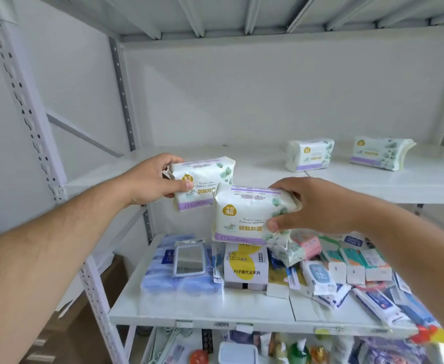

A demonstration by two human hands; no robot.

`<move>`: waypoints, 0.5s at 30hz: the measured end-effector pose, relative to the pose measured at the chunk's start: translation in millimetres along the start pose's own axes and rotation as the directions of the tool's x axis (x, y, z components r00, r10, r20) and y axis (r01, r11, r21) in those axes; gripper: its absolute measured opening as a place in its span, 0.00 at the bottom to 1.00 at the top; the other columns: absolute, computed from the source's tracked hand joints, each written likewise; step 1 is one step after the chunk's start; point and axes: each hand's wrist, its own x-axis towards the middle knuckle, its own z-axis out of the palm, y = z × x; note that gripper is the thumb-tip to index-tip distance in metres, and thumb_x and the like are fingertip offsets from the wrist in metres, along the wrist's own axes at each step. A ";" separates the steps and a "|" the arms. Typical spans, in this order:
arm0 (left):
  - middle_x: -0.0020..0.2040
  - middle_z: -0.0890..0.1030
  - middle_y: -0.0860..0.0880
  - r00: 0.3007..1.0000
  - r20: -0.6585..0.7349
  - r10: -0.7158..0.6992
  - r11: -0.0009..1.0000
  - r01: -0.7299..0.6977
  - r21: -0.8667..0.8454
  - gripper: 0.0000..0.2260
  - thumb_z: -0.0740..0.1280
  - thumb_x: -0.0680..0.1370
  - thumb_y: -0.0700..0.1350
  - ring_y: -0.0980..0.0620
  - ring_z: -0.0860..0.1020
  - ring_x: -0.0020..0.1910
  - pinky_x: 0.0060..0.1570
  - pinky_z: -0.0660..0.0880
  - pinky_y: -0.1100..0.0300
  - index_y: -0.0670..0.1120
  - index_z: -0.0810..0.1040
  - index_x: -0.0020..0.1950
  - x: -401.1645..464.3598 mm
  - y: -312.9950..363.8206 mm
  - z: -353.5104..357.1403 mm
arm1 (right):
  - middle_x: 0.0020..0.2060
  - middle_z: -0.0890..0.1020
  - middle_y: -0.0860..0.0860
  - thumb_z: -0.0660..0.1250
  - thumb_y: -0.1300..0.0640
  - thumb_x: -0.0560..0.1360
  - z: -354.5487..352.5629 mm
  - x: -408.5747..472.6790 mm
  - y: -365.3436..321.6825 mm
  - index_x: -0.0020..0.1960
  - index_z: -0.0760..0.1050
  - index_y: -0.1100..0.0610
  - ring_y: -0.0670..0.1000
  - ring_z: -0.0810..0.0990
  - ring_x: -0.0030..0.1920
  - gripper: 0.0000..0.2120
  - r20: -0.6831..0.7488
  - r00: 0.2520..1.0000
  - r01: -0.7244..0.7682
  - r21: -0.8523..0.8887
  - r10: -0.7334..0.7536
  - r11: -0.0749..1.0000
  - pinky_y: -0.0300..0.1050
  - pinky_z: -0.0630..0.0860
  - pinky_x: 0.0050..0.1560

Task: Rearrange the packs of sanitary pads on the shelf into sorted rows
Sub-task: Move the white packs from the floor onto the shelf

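My left hand (151, 179) grips a white pad pack with green leaves and a purple stripe (205, 177), held upright above the front left of the upper shelf (268, 164). My right hand (312, 206) holds a second pack of the same kind (247, 214), lower and nearer to me, overlapping the first pack's right corner. Two more matching packs stand on the upper shelf at the right: one (309, 155) and another (381, 153) further right, apart from each other.
The lower shelf (202, 315) is crowded: a blue tissue bundle (181, 271) with a mirror on it, a white and yellow box (245, 266), another leafy pack (287, 252), wipes and toothpaste boxes at the right. A perforated upright (26, 106) stands at the left.
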 end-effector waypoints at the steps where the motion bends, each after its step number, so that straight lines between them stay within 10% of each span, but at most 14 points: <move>1: 0.55 0.82 0.50 1.000 0.004 -0.003 1.000 0.003 -0.014 0.24 0.77 0.71 0.46 0.51 0.83 0.50 0.48 0.81 0.55 0.49 0.74 0.65 -10.9 -4.2 3.0 | 0.47 0.82 0.36 0.75 0.32 0.63 7.7 -9.6 -4.3 0.62 0.74 0.39 0.37 0.80 0.45 0.30 0.008 1.000 -0.010 0.001 0.010 1.000 0.39 0.76 0.47; 15: 0.55 0.82 0.56 0.982 0.130 -0.138 0.988 0.128 0.084 0.23 0.77 0.71 0.49 0.56 0.82 0.51 0.52 0.78 0.61 0.55 0.75 0.63 -162.8 -50.1 65.2 | 0.51 0.81 0.36 0.75 0.32 0.63 119.9 -139.9 0.1 0.67 0.71 0.39 0.41 0.83 0.45 0.35 0.235 0.967 -0.122 0.100 0.095 0.987 0.47 0.81 0.50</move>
